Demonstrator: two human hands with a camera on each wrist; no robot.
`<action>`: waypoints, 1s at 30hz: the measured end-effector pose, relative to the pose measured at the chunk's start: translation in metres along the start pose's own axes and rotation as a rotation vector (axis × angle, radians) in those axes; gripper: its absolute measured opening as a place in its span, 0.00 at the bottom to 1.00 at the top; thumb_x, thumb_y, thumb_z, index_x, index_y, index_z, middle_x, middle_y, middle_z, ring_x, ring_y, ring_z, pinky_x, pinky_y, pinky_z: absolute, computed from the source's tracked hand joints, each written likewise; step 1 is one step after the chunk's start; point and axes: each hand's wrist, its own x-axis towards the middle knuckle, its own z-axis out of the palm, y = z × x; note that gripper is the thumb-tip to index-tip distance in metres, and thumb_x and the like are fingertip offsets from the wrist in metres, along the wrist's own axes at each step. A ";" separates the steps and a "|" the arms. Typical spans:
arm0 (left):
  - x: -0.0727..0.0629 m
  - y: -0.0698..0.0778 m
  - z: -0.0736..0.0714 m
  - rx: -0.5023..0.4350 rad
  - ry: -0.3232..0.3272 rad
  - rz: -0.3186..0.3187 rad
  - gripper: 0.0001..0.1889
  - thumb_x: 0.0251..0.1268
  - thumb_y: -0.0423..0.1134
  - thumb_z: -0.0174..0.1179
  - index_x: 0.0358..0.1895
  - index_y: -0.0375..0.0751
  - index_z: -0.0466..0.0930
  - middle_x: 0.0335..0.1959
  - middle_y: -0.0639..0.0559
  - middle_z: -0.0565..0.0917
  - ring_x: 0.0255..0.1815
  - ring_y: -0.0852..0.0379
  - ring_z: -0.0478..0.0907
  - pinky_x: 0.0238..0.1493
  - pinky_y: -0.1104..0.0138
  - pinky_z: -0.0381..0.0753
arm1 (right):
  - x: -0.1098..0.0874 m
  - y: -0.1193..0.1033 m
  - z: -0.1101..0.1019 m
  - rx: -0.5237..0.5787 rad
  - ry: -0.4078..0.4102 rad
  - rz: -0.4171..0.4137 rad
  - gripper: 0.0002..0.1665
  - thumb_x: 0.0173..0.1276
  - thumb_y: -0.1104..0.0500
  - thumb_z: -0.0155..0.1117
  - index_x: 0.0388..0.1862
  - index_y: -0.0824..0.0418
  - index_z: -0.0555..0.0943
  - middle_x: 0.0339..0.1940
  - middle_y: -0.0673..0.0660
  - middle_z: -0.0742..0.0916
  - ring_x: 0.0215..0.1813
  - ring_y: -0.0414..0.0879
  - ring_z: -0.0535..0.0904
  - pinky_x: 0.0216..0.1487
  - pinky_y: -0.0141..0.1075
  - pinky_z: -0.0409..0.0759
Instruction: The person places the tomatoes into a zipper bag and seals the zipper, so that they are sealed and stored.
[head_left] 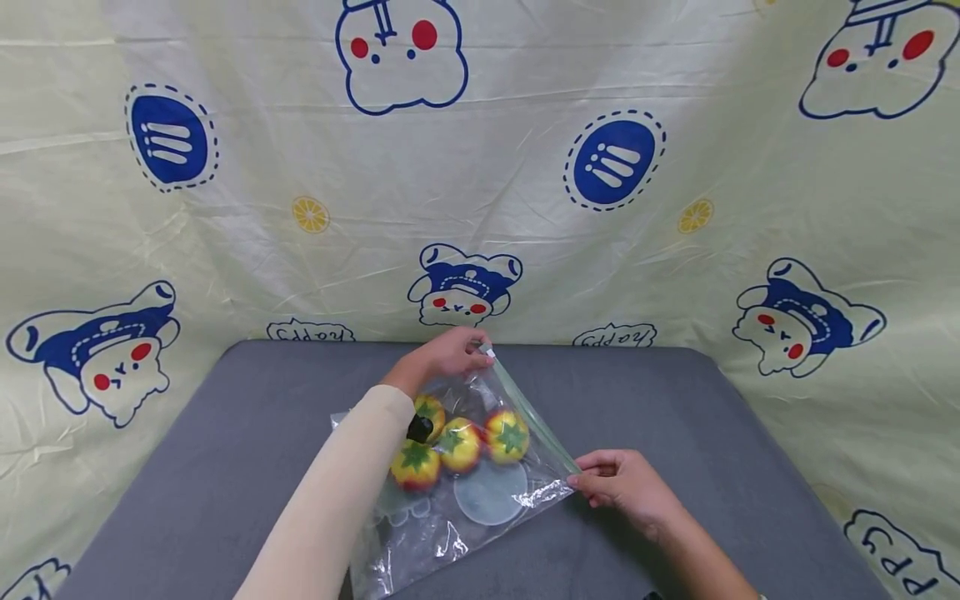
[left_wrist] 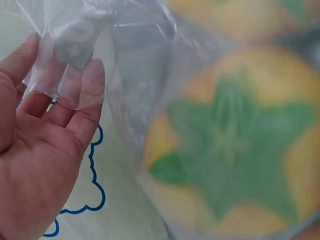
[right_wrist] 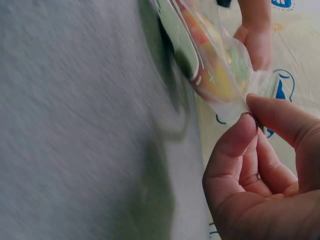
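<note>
A clear zip bag (head_left: 420, 550) is held tilted over the grey table, with several yellow-and-red toy fruits (head_left: 507, 436) with green star-shaped tops inside. At the bag's far upper corner, my left hand (head_left: 452, 352) grips the film beside a white slider (head_left: 489, 351). The green zip strip (head_left: 529, 413) runs straight from there down to my right hand (head_left: 628, 490), whose thumb and forefinger pinch the near corner. A pale round patch (head_left: 491, 493) shows on the bag below the fruits. In the left wrist view, one toy fruit (left_wrist: 235, 145) fills the right side behind film.
The grey table (head_left: 247, 467) extends to both sides of the bag. Behind it hangs a pale curtain (head_left: 510, 167) with blue cartoon prints. A small dark object (head_left: 652, 596) shows at the bottom edge of the head view.
</note>
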 end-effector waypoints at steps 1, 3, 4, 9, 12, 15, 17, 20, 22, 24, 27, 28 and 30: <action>-0.002 0.000 -0.001 -0.002 0.003 -0.001 0.06 0.76 0.39 0.60 0.45 0.41 0.76 0.35 0.50 0.87 0.29 0.58 0.76 0.35 0.66 0.78 | 0.001 -0.002 -0.002 -0.005 0.004 0.001 0.20 0.65 0.63 0.74 0.50 0.77 0.82 0.28 0.48 0.88 0.27 0.39 0.81 0.33 0.32 0.83; -0.005 -0.001 -0.002 -0.001 0.012 0.002 0.06 0.77 0.39 0.59 0.46 0.41 0.75 0.35 0.49 0.87 0.29 0.57 0.76 0.36 0.64 0.80 | 0.004 -0.005 -0.008 -0.018 0.012 0.006 0.21 0.65 0.63 0.74 0.51 0.76 0.82 0.29 0.48 0.88 0.28 0.40 0.81 0.33 0.32 0.84; -0.006 -0.002 -0.003 -0.006 0.017 0.003 0.06 0.77 0.39 0.59 0.46 0.41 0.75 0.35 0.49 0.86 0.30 0.57 0.77 0.37 0.63 0.81 | 0.006 -0.007 -0.011 -0.025 0.021 0.012 0.21 0.65 0.62 0.74 0.51 0.76 0.82 0.30 0.48 0.88 0.29 0.40 0.81 0.34 0.33 0.84; -0.013 -0.007 -0.006 -0.035 0.036 0.003 0.07 0.79 0.40 0.56 0.49 0.40 0.72 0.36 0.48 0.84 0.32 0.56 0.79 0.39 0.61 0.85 | 0.015 -0.015 -0.023 -0.039 0.030 0.027 0.21 0.67 0.60 0.73 0.52 0.74 0.82 0.32 0.49 0.88 0.31 0.42 0.82 0.36 0.34 0.85; -0.018 -0.011 -0.008 -0.038 0.057 -0.005 0.08 0.80 0.40 0.55 0.49 0.40 0.72 0.37 0.48 0.85 0.33 0.56 0.80 0.41 0.60 0.86 | 0.022 -0.019 -0.029 -0.027 0.022 0.027 0.21 0.68 0.61 0.73 0.53 0.74 0.81 0.32 0.49 0.87 0.32 0.42 0.83 0.38 0.35 0.85; -0.023 -0.013 -0.009 -0.059 0.077 -0.011 0.08 0.80 0.40 0.54 0.50 0.40 0.71 0.36 0.47 0.86 0.34 0.55 0.82 0.44 0.59 0.86 | 0.030 -0.023 -0.034 -0.018 0.016 0.026 0.21 0.68 0.61 0.72 0.54 0.74 0.81 0.33 0.49 0.87 0.34 0.43 0.83 0.39 0.35 0.86; -0.026 -0.016 -0.009 -0.077 0.094 -0.013 0.08 0.80 0.40 0.54 0.50 0.40 0.70 0.35 0.46 0.86 0.35 0.55 0.83 0.44 0.58 0.87 | 0.035 -0.026 -0.037 -0.007 0.021 0.033 0.20 0.69 0.62 0.71 0.54 0.73 0.81 0.33 0.50 0.88 0.35 0.43 0.84 0.41 0.36 0.86; -0.031 -0.022 -0.009 -0.119 0.103 -0.012 0.07 0.81 0.39 0.52 0.51 0.39 0.68 0.34 0.45 0.84 0.34 0.54 0.85 0.42 0.58 0.88 | 0.043 -0.030 -0.039 0.001 0.028 0.040 0.19 0.69 0.62 0.70 0.54 0.72 0.81 0.34 0.50 0.88 0.36 0.44 0.85 0.43 0.38 0.87; -0.035 -0.027 -0.008 -0.151 0.108 -0.016 0.07 0.82 0.38 0.51 0.52 0.39 0.66 0.33 0.45 0.83 0.34 0.53 0.87 0.41 0.57 0.89 | 0.048 -0.034 -0.040 0.003 0.027 0.039 0.19 0.70 0.63 0.70 0.55 0.73 0.80 0.34 0.50 0.89 0.37 0.44 0.86 0.44 0.38 0.87; -0.038 -0.031 -0.008 -0.192 0.108 -0.017 0.07 0.83 0.37 0.49 0.52 0.39 0.64 0.32 0.44 0.81 0.33 0.50 0.88 0.39 0.57 0.89 | 0.053 -0.037 -0.040 0.007 0.032 0.041 0.19 0.70 0.64 0.69 0.55 0.74 0.80 0.34 0.51 0.89 0.36 0.44 0.86 0.44 0.39 0.88; -0.045 -0.035 -0.007 -0.230 0.116 -0.022 0.07 0.84 0.37 0.48 0.52 0.39 0.62 0.32 0.43 0.80 0.31 0.46 0.89 0.37 0.56 0.89 | 0.061 -0.043 -0.042 0.012 0.034 0.045 0.20 0.71 0.63 0.68 0.56 0.74 0.79 0.34 0.52 0.89 0.35 0.43 0.86 0.45 0.40 0.88; -0.047 -0.036 -0.006 -0.236 0.122 -0.021 0.07 0.84 0.38 0.47 0.52 0.39 0.62 0.32 0.43 0.80 0.30 0.46 0.90 0.36 0.56 0.89 | 0.064 -0.044 -0.043 0.022 0.042 0.051 0.19 0.71 0.63 0.68 0.56 0.74 0.79 0.34 0.52 0.89 0.35 0.43 0.86 0.45 0.40 0.88; -0.051 -0.038 -0.005 -0.243 0.135 -0.024 0.08 0.84 0.38 0.48 0.52 0.39 0.62 0.31 0.42 0.80 0.29 0.46 0.89 0.34 0.55 0.89 | 0.069 -0.047 -0.044 0.035 0.039 0.055 0.17 0.72 0.63 0.67 0.55 0.72 0.80 0.34 0.52 0.89 0.34 0.42 0.86 0.45 0.39 0.88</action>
